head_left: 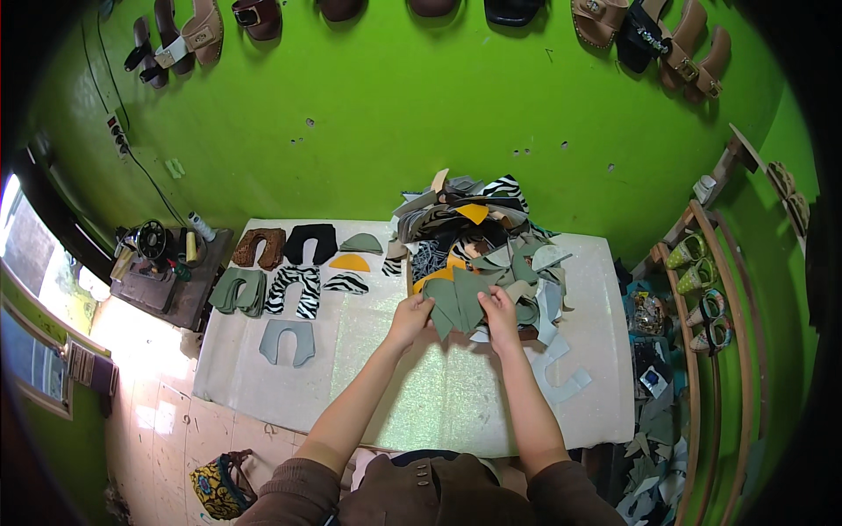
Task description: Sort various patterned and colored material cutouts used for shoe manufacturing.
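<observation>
Person: standing at the near edge of the table, brown sleeves coming in from six o'clock, both forearms reaching up toward the middle.
Left hand: gripping the left edge of the olive-green cut pieces, fingers curled around them, thumb lying on top.
Right hand: pinching the right side of the same green pieces, fingers closed on them, sitting just beside the left hand.
Olive-green cut pieces: being held between the two hands, a little past the table's centre, at the near foot of the scrap heap and overlapping it.
Pale cut-out: lying flat at about four o'clock from the hands, near the table's right edge.
Grey U-shaped piece: lying alone at nine o'clock from the hands, well apart from them.
Sorted pieces: sitting in rows at ten o'clock, a zebra-print pair, a green stack, a brown piece, a black piece and a yellow half-round.
Scrap heap: piling up at twelve o'clock, mixed grey, green, black, zebra and yellow offcuts.
Sewing machine: standing on a dark stand off the table's far left corner.
Wall: bright green, with sandals hanging along the top.
</observation>
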Demonstrator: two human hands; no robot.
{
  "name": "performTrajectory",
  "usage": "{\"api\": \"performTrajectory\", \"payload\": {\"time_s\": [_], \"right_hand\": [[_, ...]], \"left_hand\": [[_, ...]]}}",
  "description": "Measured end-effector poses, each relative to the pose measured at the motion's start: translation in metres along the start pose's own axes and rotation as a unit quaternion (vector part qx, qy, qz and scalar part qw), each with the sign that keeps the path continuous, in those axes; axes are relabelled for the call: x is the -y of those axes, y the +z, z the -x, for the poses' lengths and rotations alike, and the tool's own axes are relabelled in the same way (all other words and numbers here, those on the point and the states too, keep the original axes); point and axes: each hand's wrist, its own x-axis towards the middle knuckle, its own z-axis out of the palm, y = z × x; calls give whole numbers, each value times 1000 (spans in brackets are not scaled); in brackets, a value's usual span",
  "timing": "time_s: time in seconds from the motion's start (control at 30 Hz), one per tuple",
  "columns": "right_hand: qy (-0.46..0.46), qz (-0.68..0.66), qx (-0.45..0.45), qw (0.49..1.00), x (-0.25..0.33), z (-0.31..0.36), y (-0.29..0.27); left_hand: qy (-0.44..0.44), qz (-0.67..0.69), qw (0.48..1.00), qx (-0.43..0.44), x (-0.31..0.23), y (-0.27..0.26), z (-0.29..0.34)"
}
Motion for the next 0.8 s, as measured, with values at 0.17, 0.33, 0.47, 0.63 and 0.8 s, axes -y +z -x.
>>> {"api": "performTrajectory", "payload": {"time_s": [0.17, 0.33, 0.47, 0.63, 0.8], "right_hand": [[22, -28, 6, 999, 12, 1, 7], [49, 36, 19, 998, 4, 4, 14], [96, 20, 52, 994, 1, 7, 12], [54, 61, 31, 996, 3, 7, 13], [9, -26, -17, 999, 6, 4, 11]], "left_hand": [[-24, -134, 990, 39, 0, -6, 3], [-48, -108, 991, 68, 6, 1, 4], [-57, -126, 987, 78, 10, -1, 6], [-61, 3, 996, 67, 19, 1, 8], [-47, 14, 997, 63, 13, 2, 11]]}}
